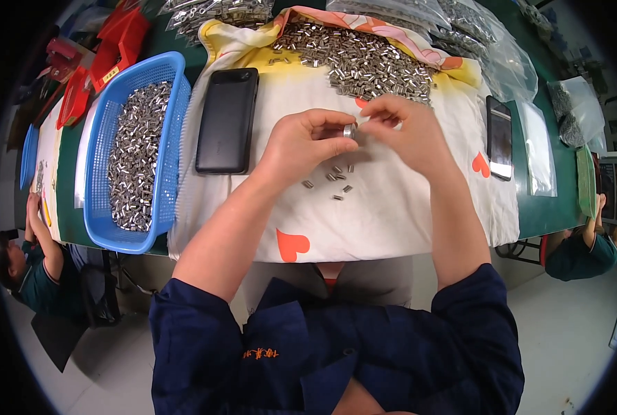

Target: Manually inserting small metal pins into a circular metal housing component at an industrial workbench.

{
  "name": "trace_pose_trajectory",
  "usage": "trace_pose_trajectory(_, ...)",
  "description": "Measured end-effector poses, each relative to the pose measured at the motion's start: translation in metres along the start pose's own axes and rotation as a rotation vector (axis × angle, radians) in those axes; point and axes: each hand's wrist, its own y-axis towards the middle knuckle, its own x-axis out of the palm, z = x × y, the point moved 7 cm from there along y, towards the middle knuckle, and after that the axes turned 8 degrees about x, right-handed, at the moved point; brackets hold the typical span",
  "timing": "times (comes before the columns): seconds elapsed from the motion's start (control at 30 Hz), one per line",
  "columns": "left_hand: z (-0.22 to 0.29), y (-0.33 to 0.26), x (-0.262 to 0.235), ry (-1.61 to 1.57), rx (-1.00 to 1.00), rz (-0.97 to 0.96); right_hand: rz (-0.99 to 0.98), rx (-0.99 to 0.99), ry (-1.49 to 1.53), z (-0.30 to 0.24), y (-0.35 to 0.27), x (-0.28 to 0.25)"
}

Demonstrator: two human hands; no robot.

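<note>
My left hand [306,142] is closed, with a short shiny metal cylinder [350,131] pinched between thumb and fingertips. Close to its right, my right hand [407,131] is curled, thumb and fingers bent toward that cylinder; whatever its fingertips may hold is hidden. Below both hands, several loose metal cylinders [337,177] lie scattered on the white cloth [378,225] printed with red hearts. Just beyond the hands, a large heap of the same small cylinders [378,66] spreads over the yellow-edged far part of the cloth.
On the left stands a blue plastic basket [94,207] filled with metal cylinders, beside a black power-bank-like block [225,124]. A phone [500,138] lies at the right. Clear bags of metal parts [488,48] and red bins [118,45] sit farther back. Other people work at both sides.
</note>
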Motion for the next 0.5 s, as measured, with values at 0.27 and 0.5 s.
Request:
trace_pose_trajectory(0.27, 0.0, 0.0, 0.005, 0.109, -0.008, -0.056, 0.386, -0.188, -0.521, 0.004, 0.009, -0.004)
trace_pose_trajectory(0.5, -0.001, 0.003, 0.003, 0.051, 0.014, -0.026, 0.355, -0.124, -0.524, 0.013, 0.005, -0.008)
